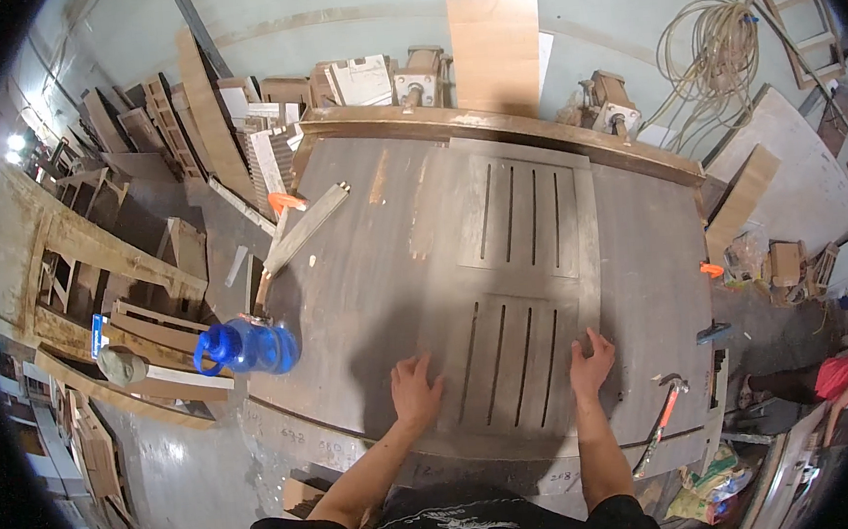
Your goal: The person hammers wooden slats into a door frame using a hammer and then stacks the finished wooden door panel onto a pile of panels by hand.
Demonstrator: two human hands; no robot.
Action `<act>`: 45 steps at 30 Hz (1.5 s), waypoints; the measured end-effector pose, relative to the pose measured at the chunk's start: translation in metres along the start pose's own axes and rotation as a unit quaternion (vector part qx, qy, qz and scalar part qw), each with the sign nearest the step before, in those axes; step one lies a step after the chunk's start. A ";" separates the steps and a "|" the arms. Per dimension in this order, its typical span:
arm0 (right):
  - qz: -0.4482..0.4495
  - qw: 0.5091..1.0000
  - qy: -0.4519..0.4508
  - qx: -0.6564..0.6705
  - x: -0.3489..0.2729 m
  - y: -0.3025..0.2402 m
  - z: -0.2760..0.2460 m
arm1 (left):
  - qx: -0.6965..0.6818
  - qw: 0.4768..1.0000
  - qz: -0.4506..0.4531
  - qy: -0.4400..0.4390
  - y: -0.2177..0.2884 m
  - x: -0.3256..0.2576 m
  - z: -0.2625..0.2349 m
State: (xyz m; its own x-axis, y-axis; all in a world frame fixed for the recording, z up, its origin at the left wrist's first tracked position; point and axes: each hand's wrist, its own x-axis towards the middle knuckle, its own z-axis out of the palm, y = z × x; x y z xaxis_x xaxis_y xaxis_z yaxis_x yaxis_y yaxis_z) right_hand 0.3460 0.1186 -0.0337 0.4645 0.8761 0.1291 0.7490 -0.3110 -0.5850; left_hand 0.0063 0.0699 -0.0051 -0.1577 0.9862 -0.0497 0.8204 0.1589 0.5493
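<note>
A flat wooden panel (524, 287) with two groups of long narrow slots lies on the worktable (365, 259) in front of me. My left hand (416, 391) is beside the panel's lower left side, fingers apart, holding nothing. At the lower right side, my right hand (591, 363) has its thumb and fingers spread and is empty too. Both hands are near the lower slotted section; whether the fingertips touch the wood I cannot tell. A claw hammer (666, 410) with a red-and-black handle lies at the table's near right, beyond my right forearm.
A blue water jug (248, 348) lies at the table's left edge. Wood strips (308, 228) stick out at the upper left. A raised wooden rail (503, 126) borders the far side, with a machine cylinder (421, 78) behind. Another person's red clothing (845, 376) shows at right.
</note>
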 end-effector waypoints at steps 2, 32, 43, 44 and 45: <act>-0.013 1.000 0.010 -0.012 -0.001 0.008 0.003 | -0.010 1.000 0.000 0.002 0.003 0.002 -0.002; -0.186 0.959 0.191 0.101 0.179 -0.055 0.060 | 0.119 0.988 -0.007 0.097 0.056 0.266 0.060; -0.170 0.968 0.174 0.063 0.178 -0.032 0.073 | 0.131 0.984 0.030 0.120 0.051 0.265 0.063; -0.177 0.966 0.183 0.049 0.179 -0.030 0.074 | 0.132 0.984 0.033 0.117 0.052 0.265 0.062; -0.184 0.963 0.192 0.036 0.181 -0.027 0.075 | 0.131 0.984 0.036 0.116 0.053 0.265 0.063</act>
State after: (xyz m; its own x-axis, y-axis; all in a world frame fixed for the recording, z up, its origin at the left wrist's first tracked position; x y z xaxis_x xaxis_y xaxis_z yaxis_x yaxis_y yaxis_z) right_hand 0.3743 0.3132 -0.0540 0.3244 0.7176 0.6162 0.8683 0.0325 -0.4949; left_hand 0.0422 0.3426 -0.0420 -0.1914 0.9629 0.1904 0.9425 0.1262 0.3093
